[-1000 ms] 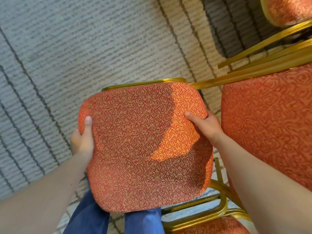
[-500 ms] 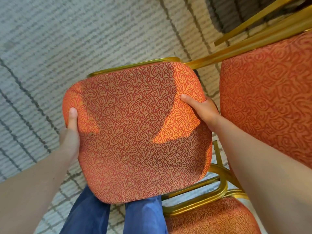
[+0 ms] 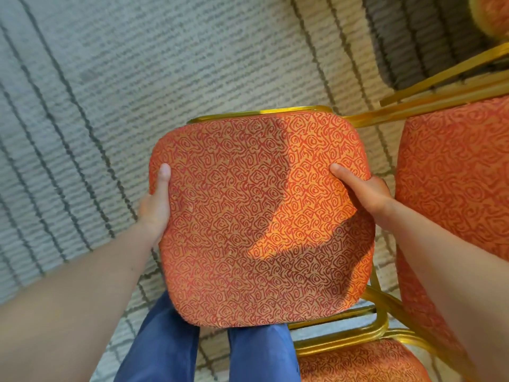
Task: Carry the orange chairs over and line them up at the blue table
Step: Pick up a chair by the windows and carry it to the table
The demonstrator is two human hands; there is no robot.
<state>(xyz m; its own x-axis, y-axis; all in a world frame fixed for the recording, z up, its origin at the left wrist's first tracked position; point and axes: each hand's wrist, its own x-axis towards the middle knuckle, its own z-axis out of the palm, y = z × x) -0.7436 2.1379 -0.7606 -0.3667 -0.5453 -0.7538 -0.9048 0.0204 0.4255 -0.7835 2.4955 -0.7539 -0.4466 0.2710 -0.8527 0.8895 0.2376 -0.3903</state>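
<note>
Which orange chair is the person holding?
The centre chair: left hand and right hand grip its cushion sides; neither hand holds the right chair or bottom chair.

Chair seat (image 3: 261,216): woven cloth, orange with a red swirl pattern, matt. Chair frame (image 3: 341,330): gold-painted metal tubing, glossy. Carpet (image 3: 137,78): grey ribbed pile, rough, matt. Trousers (image 3: 162,346): smooth blue cloth.

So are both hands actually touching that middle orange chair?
Touching. The head view shows the left hand and right hand gripping opposite edges of the orange chair, thumbs pressed onto its fabric.
</note>
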